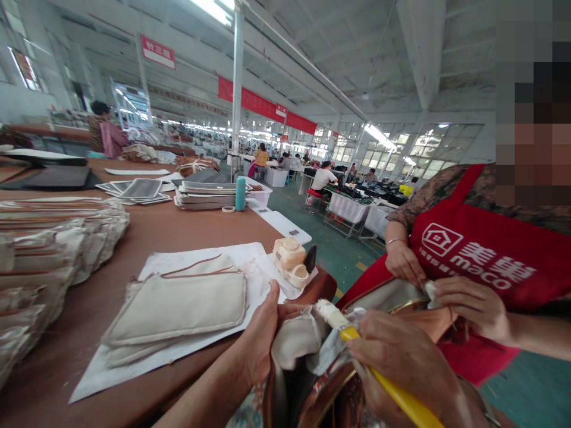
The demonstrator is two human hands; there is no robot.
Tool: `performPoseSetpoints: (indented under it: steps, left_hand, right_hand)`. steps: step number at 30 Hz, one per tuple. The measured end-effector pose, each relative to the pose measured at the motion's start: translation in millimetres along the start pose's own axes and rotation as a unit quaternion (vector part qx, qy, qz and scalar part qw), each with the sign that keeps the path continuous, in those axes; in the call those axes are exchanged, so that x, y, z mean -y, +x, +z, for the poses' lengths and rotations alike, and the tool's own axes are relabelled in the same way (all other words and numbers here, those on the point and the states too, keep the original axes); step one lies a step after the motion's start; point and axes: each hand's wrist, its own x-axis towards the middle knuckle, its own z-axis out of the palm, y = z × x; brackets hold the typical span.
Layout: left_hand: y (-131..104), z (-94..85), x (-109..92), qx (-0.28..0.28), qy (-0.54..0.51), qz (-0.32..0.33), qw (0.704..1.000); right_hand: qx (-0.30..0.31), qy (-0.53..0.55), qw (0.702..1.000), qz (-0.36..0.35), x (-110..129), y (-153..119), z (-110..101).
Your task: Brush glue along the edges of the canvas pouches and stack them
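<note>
In my right hand (pixel 392 351) is a brush with a yellow handle (pixel 397 395) and whitish, coated bristles (pixel 331 313). The bristles are at the beige fabric lining (pixel 297 342) of a brown bag (pixel 328 395) low in front of me. My left hand (pixel 261 333) grips the lining's edge, thumb pointing up and fingers partly hidden behind the cloth. A gold zipper (pixel 332 395) runs along the bag's opening. Beside my left hand, flat beige pouch pieces (pixel 182 303) with brown trim lie stacked on a white sheet (pixel 154 264).
A crusted, cream-coloured container (pixel 289 255) stands at the table corner. Piled fabric pieces (pixel 49 261) line the left; stacked panels (pixel 205 195), a teal bottle (pixel 241 194) and a tape roll (pixel 228 208) sit farther back. At right, a co-worker in a red apron (pixel 486 249) handles a brown piece (pixel 423 324).
</note>
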Motion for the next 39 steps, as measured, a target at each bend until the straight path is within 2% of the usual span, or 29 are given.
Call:
performPoseSetpoints:
  steps: [2,3,5,6,7,9,11,12,13,17,19,21,24,26,30,33,36,39]
  left_hand:
    - [-0.1,0.1,-0.7,-0.003,-0.003,0.001,1.0]
    - [-0.1,-0.4,-0.9,-0.002,-0.004,-0.001,1.0]
    - [0.4,-2.5,-1.0,0.005,-0.011,-0.005,1.0]
    - [1.2,-3.8,-0.7,0.013,-0.016,-0.006,1.0]
    - [2.4,-5.1,-0.2,0.024,-0.021,-0.008,0.999]
    - [6.4,-6.9,1.6,0.039,-0.027,-0.008,0.999]
    - [12.1,-7.3,3.3,0.033,-0.026,0.001,0.999]
    - [15.3,-7.3,3.6,0.024,-0.023,0.008,0.999]
    - [18.5,-7.4,3.4,0.017,-0.018,0.015,1.0]
    - [30.2,-13.2,-2.0,0.04,0.008,0.013,0.999]
    - [35.8,-20.0,-4.9,0.058,0.013,0.004,0.998]
    - [42.1,-28.5,-6.7,0.074,0.011,-0.001,0.997]
    - [53.5,-42.5,-8.9,0.084,0.013,0.001,0.996]
    - [62.3,-51.4,-11.3,0.076,0.028,0.001,0.997]
    - [76.9,-64.3,-18.6,0.064,0.058,0.003,0.996]
    - [77.3,-66.4,-24.2,0.053,0.05,-0.013,0.997]
    - [67.8,-60.0,-27.9,0.021,0.04,-0.026,0.999]
    - [56.5,-47.1,-29.3,-0.006,0.029,-0.032,0.999]
  right_hand:
    - [-0.014,-0.024,0.999,-0.044,12.0,11.9,-2.5]
    - [-0.019,-0.029,0.997,-0.068,25.8,23.2,-0.9]
    - [-0.043,-0.019,0.995,-0.086,69.2,56.0,12.9]
    - [-0.055,0.003,0.997,-0.051,96.0,76.7,25.8]
    - [-0.097,0.028,0.995,0.009,123.3,99.2,41.9]
    - [-0.08,0.045,0.995,0.03,167.5,146.1,79.3]
    - [-0.067,0.095,0.989,0.092,183.8,189.6,115.0]
    - [-0.055,0.135,0.98,0.133,179.6,208.4,130.4]
    - [-0.018,0.162,0.97,0.182,168.5,224.9,144.3]
    - [0.067,0.184,0.935,0.294,93.6,263.8,195.7]
    - [0.101,0.182,0.911,0.356,61.5,269.7,223.8]
    - [0.123,0.175,0.89,0.403,39.0,270.4,251.6]
    - [0.142,0.171,0.864,0.452,16.5,267.5,285.6]
    - [0.153,0.172,0.848,0.478,4.4,265.6,301.1]
    - [0.176,0.178,0.813,0.526,-15.3,263.1,319.4]
    - [0.195,0.189,0.785,0.557,-23.7,260.0,325.5]
    - [0.202,0.208,0.769,0.569,-28.3,254.9,322.5]
    - [0.204,0.233,0.766,0.563,-31.3,252.8,305.0]
